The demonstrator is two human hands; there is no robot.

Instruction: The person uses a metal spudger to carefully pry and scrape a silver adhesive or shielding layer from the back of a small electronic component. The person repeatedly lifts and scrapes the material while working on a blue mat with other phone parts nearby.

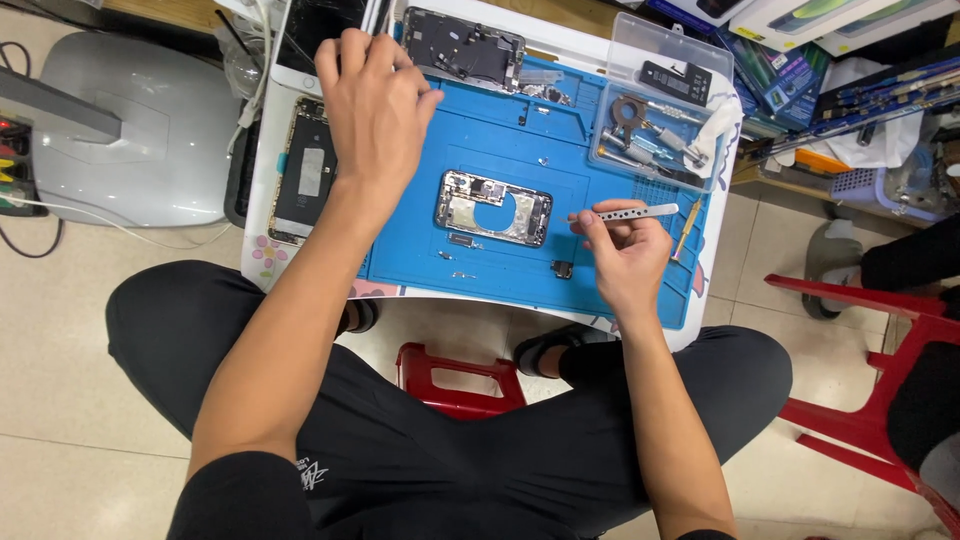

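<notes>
Tweezers [636, 212], thin, light and stiff steel, lie pinched in the right hand [622, 252] over the right part of the blue mat [500, 135]; best held at the middle, because the tips look sharp. Phone frame [493, 208] at mat centre looks fragile. Left hand [375, 105] reaches to the far-left corner, fingers closed around a thin tool [376, 14].

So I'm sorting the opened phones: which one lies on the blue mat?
The small silver-framed phone housing at the centre of the blue mat; the others lie off it, at the left edge and top.
</notes>
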